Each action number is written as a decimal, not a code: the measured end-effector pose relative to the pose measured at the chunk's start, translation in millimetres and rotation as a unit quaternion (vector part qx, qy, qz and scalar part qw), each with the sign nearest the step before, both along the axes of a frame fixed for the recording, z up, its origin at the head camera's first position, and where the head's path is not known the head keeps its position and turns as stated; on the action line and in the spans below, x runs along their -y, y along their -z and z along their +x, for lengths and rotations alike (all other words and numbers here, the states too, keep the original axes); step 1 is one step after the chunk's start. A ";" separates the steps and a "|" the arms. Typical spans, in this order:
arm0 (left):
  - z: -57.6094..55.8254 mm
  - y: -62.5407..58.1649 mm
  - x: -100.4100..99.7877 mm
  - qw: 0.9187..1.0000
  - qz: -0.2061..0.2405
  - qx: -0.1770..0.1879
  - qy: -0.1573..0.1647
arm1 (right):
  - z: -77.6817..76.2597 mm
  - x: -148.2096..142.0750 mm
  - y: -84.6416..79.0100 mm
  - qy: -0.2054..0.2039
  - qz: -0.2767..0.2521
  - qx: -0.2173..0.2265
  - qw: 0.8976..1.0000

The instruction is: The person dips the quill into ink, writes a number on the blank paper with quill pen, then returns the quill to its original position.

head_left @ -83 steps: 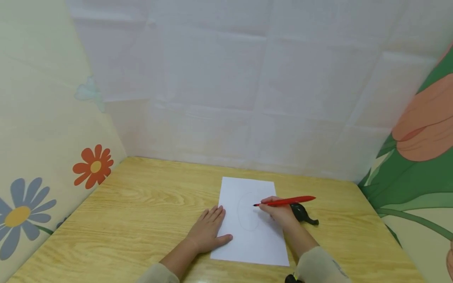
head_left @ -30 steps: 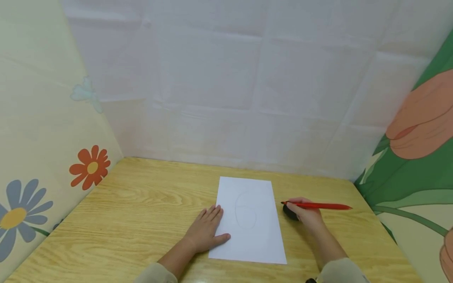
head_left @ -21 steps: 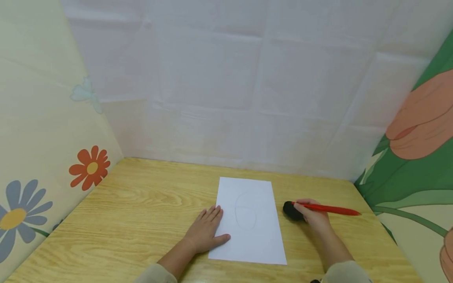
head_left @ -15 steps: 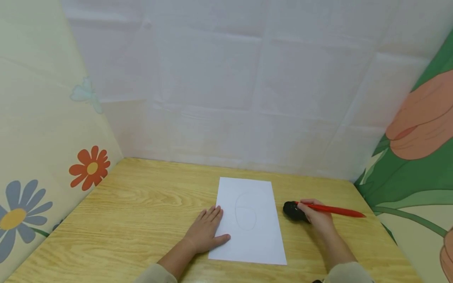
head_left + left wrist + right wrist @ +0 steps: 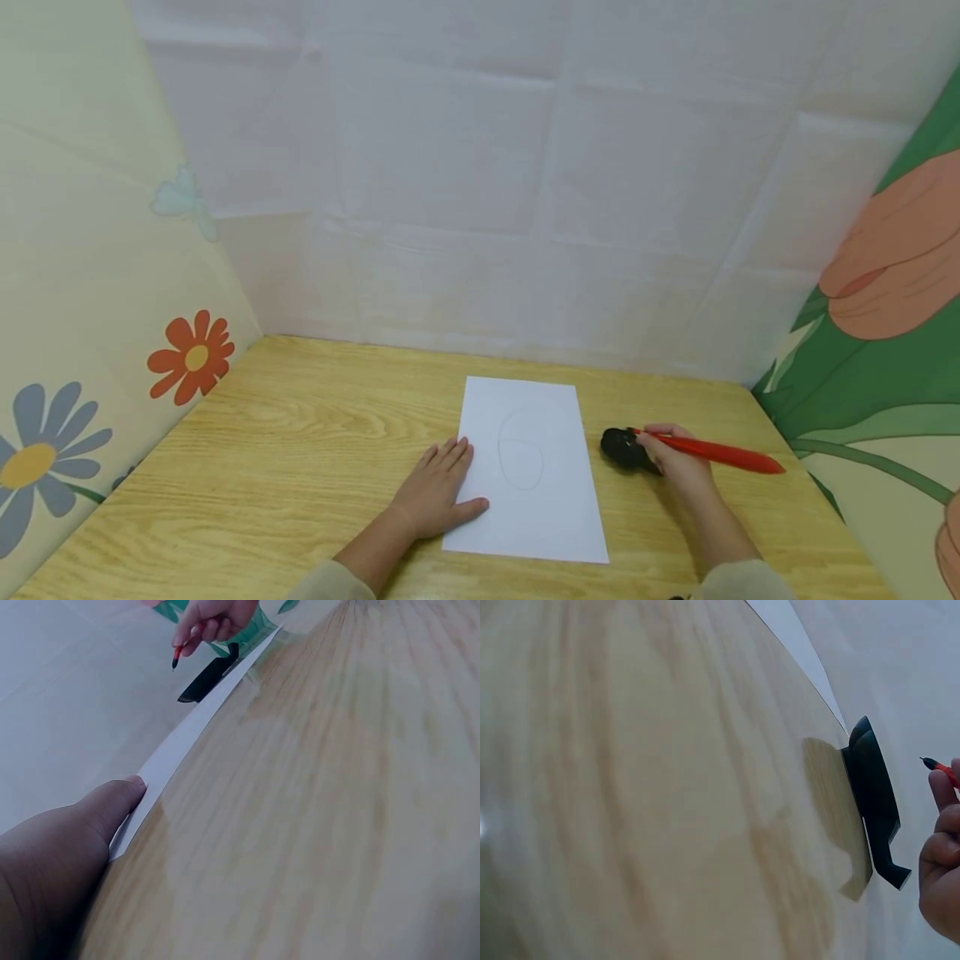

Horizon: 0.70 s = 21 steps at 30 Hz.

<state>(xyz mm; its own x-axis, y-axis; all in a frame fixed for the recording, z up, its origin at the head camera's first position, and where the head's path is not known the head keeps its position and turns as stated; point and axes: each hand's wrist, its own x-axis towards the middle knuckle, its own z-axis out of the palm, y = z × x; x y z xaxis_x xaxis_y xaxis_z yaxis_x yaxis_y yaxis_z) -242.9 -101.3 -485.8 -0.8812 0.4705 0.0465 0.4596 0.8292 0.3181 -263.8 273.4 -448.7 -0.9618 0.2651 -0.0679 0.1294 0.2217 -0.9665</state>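
A white sheet of paper (image 5: 558,521) lies on the table with a faint line like a figure 6 on it. My left hand (image 5: 435,493) rests flat on its left edge, fingers extended and thumb (image 5: 120,801) over the paper. To the right of the sheet, my right hand (image 5: 684,468) pinches a slim red pen (image 5: 723,452) with a dark tip (image 5: 928,762). Below that tip sits a glossy black object (image 5: 622,448), low and rounded with a bent tail (image 5: 889,859); in the head view the hand hides part of it.
The wood-grain table (image 5: 322,417) is backed by a creased white sheet (image 5: 450,208). Flower-printed panels stand at the left (image 5: 90,275) and right (image 5: 885,375). A small dark thing barely shows by the right sleeve (image 5: 742,581).
My right hand has left the paper with the pen, moving right to beside the black object, then drifting slightly further right. A curve was added to the drawn line. My left hand stays put.
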 end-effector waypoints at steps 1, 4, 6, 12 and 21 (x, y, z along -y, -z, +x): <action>0.1 0.0 0.0 1.000 0.001 0.000 0.000 | 0.2 -0.3 -0.2 0.000 -0.001 0.000 1.000; 0.3 0.3 0.1 1.000 0.003 -0.001 0.000 | 0.9 -1.5 -0.3 -0.003 -0.004 -0.003 1.000; 0.1 0.8 0.1 1.000 0.002 -0.002 0.000 | 0.5 -2.3 0.0 -0.009 -0.013 -0.009 1.000; -0.7 1.8 0.1 1.000 -0.001 -0.005 -0.001 | -0.1 -1.8 0.0 -0.016 -0.026 -0.017 0.999; -2.0 5.2 0.3 1.000 -0.002 -0.005 -0.001 | 3.2 0.9 1.8 -0.025 0.005 -0.051 0.998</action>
